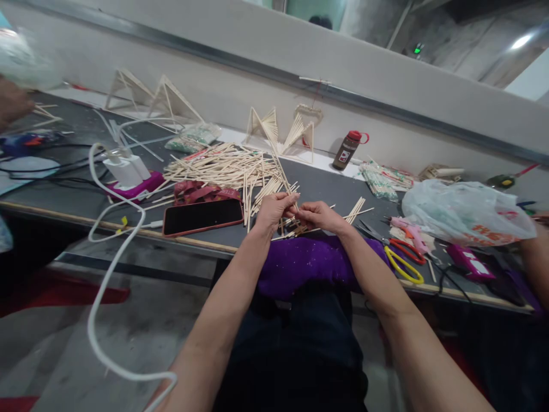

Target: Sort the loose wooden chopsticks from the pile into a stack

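1. Thin wooden sticks (280,169) are held over the table edge, btwn the two hands; they are slanted up & away twd the stick models. Exact no. of sticks held can't be told.
2. L hand (273,213): grip narrow, sticks pinched btwn thumb & fingers.
3. R hand (318,217): grip narrow too, lower end of same sticks pinched by fingertips, close beside L hand.
4. Loose stick pile (221,166) is spread on the dark table (373,200), beyond & left of hands; more sticks are strewn under & around them.
5. Open, fan-like stick models (268,127) are stood by the wall, w/ two larger frames (168,98) placed farther L.
6. Phone (203,217) is laid face up, L of hands; dark red ribbon (206,193) is bunched just behind it.
7. Purple cloth (306,264) is draped at table edge, below the wrists.
8. Scissors (402,256) w/ red & yellow handles + pink glue gun (412,233) are set to the R, near a plastic bag (465,212).
9. Bottle (347,151) w/ red cap is stood upright nr the wall.
10. White adapter (127,169) is seated on a magenta power strip (139,186), L side.
11. Another person's hand (14,104) is seen at far L, blurred.
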`<state>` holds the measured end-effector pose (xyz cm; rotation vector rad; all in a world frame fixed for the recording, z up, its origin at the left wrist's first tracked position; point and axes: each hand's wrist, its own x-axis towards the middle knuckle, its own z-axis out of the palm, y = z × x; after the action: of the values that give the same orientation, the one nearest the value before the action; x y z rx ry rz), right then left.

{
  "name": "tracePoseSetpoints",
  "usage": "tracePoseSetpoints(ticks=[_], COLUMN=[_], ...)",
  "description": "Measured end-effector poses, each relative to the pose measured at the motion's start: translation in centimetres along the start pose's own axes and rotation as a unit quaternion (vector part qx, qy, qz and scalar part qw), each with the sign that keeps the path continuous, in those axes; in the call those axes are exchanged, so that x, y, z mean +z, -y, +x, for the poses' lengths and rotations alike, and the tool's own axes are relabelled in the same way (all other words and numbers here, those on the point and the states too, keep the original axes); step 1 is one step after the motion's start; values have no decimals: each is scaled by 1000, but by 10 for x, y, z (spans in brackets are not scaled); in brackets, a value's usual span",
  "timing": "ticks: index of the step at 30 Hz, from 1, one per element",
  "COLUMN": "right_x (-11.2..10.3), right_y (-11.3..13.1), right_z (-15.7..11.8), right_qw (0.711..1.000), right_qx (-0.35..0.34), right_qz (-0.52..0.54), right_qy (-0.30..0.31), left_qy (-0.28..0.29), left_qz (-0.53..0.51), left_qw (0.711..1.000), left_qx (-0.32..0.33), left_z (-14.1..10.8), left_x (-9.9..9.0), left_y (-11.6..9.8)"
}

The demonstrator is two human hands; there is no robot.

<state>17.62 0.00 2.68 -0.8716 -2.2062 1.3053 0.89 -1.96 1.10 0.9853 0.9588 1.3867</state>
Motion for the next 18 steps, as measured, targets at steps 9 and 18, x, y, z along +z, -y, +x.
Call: tracePoseSetpoints(ticks=[9, 18], right_x=[2, 16], right_y=[-2, -3], right_z=[3, 9], right_qw=[999, 996], right_qx=[34, 50], right_qz=[-25, -39], right_qy=[-21, -63], left_qy=[-71, -102], left_qz=[24, 38], left_qw=[994, 988], left_qx=[78, 108], left_z=[0, 1], left_x=[2, 0], left_y=[0, 5])
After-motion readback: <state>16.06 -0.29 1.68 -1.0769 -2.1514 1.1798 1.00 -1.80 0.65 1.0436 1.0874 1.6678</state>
